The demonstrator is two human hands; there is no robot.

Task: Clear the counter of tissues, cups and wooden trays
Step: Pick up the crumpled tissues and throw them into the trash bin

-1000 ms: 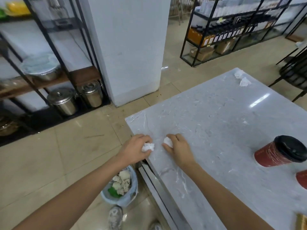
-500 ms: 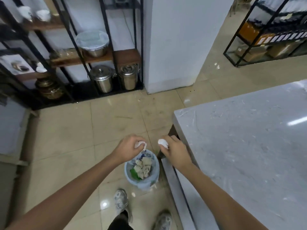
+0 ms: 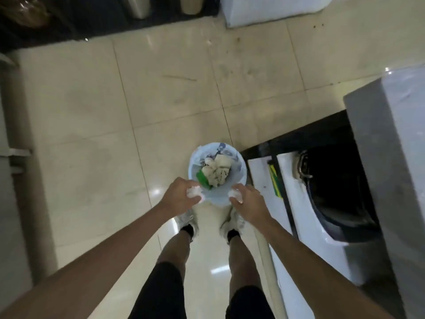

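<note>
My left hand (image 3: 178,196) grips a crumpled white tissue (image 3: 194,192) at the near left rim of a small round bin (image 3: 241,173) on the floor. My right hand (image 3: 249,201) holds a second white tissue (image 3: 235,196) at the bin's near right rim. The bin has a pale blue liner and holds crumpled paper and a green scrap. Both hands hover just above the rim, a bin's width apart. A grey marble counter corner (image 3: 391,134) shows at the right edge; cups and trays are out of view.
My two feet in light shoes stand just behind the bin. A white cabinet (image 3: 305,215) with a dark opening sits under the counter at right. A dark shelf base (image 3: 103,17) runs along the top, a white pillar foot (image 3: 264,10) beside it. Tiled floor spreads left.
My view tipped down from the counter to the floor. Both hands carried their tissues off the counter edge and lowered them to the bin's rim.
</note>
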